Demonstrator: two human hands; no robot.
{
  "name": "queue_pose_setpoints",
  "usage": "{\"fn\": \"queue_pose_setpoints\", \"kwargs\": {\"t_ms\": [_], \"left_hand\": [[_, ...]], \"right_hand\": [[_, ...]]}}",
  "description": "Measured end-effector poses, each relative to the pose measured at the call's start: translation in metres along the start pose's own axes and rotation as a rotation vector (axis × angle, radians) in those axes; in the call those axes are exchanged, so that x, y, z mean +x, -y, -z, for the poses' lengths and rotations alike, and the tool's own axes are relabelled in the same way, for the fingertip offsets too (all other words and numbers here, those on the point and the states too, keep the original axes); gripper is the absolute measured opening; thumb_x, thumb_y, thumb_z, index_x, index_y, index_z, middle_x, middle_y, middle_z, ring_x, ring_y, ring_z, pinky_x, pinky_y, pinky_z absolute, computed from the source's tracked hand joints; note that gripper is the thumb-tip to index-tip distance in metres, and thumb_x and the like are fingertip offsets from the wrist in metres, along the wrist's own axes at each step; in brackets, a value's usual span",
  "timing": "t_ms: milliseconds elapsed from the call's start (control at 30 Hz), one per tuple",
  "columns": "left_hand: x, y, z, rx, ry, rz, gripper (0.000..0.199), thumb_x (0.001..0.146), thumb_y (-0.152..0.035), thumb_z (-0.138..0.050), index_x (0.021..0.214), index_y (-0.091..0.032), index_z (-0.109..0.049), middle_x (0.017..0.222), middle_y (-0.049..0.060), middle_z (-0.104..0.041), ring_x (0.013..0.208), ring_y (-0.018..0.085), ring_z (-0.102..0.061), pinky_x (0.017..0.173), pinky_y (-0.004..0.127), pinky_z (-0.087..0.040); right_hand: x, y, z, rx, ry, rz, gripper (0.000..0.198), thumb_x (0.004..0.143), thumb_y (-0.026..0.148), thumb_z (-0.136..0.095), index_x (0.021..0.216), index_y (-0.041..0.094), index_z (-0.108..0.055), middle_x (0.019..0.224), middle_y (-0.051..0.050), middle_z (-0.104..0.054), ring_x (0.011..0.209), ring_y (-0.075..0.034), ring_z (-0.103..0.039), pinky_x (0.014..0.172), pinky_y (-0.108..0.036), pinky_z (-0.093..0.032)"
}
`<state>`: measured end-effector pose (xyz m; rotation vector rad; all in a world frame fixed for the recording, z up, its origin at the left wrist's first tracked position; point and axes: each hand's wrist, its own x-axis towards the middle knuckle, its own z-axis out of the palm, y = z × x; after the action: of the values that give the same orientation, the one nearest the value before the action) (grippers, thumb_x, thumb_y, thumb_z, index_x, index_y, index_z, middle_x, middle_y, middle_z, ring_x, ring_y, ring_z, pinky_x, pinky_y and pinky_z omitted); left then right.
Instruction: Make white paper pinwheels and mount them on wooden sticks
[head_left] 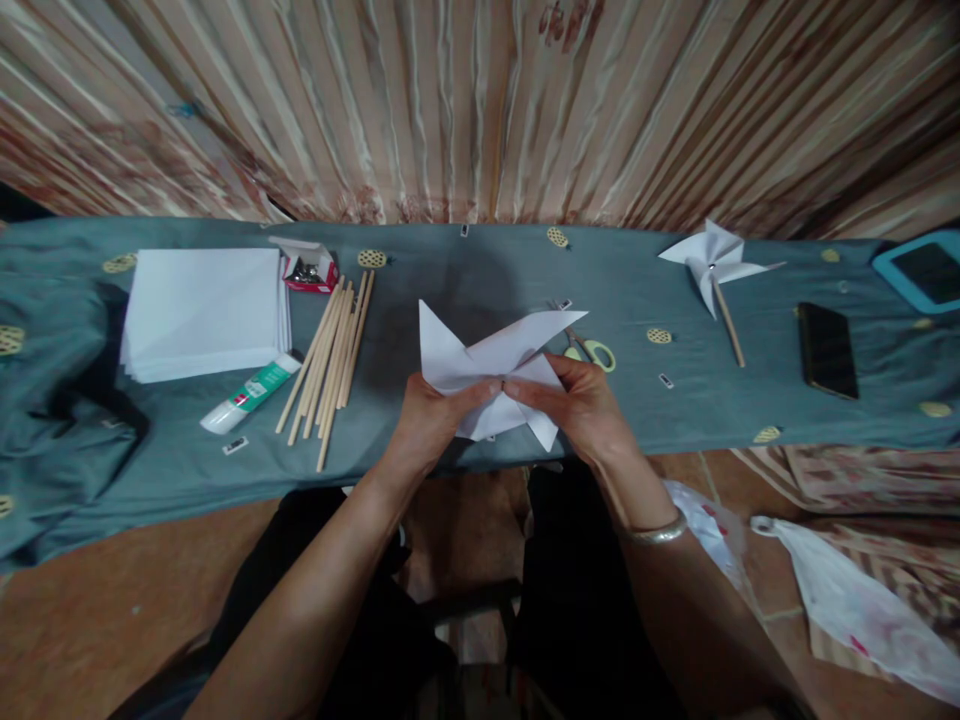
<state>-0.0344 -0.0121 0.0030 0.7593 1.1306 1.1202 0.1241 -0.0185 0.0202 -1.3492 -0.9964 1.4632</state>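
A white paper pinwheel [502,345] is held up over the front edge of the cloth-covered table. My left hand [433,415] grips its left side, thumb pressed at the middle. On the other side my right hand [581,400] is closed on the paper, and its thumb meets the left one at the centre. A small dark spot shows between the thumb tips; I cannot make out what it is. The fingers behind the paper are hidden. Just past my right hand lie scissors [600,353] with pale green handles, partly covered by the paper.
Left on the table [420,265] are a paper stack [206,310], an open box of metal pieces [311,270], wooden sticks [330,350] and a glue tube [251,395]. Rightward lie a pinwheel on a stick [712,270], a phone [826,350] and a blue-framed device [926,270]. Plastic bags [862,600] lie below.
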Motion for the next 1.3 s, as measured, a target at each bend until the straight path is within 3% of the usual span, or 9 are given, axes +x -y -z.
{"fn": "queue_pose_setpoints", "kwargs": {"t_ms": [300, 800, 1300], "left_hand": [[0.0014, 0.0006, 0.0004, -0.015, 0.006, -0.014, 0.036, 0.051, -0.026, -0.088, 0.083, -0.013, -0.077, 0.085, 0.006, -0.077, 0.077, 0.020, -0.070, 0.076, 0.030, -0.056], [0.0019, -0.0017, 0.0005, 0.032, -0.042, 0.011, 0.036, 0.048, -0.027, -0.089, 0.079, -0.013, -0.077, 0.080, 0.006, -0.077, 0.074, 0.020, -0.070, 0.071, 0.031, -0.057], [0.0028, -0.0009, 0.0012, 0.080, -0.046, 0.011, 0.035, 0.048, -0.028, -0.090, 0.077, -0.012, -0.077, 0.077, 0.006, -0.077, 0.070, 0.021, -0.070, 0.067, 0.031, -0.057]], "right_hand": [[0.0010, -0.0012, 0.0016, 0.009, 0.025, -0.008, 0.025, 0.057, 0.037, -0.086, 0.073, 0.021, -0.075, 0.065, 0.002, -0.070, 0.056, -0.013, -0.058, 0.053, -0.026, -0.045], [0.0018, -0.0036, 0.0006, 0.007, 0.039, 0.005, 0.035, 0.054, 0.040, -0.088, 0.080, 0.021, -0.076, 0.068, 0.001, -0.071, 0.059, -0.014, -0.060, 0.057, -0.029, -0.050], [0.0007, -0.0037, -0.0001, 0.015, 0.020, -0.015, 0.032, 0.052, 0.038, -0.089, 0.077, 0.024, -0.076, 0.068, 0.003, -0.072, 0.057, -0.014, -0.061, 0.054, -0.029, -0.051]]}}
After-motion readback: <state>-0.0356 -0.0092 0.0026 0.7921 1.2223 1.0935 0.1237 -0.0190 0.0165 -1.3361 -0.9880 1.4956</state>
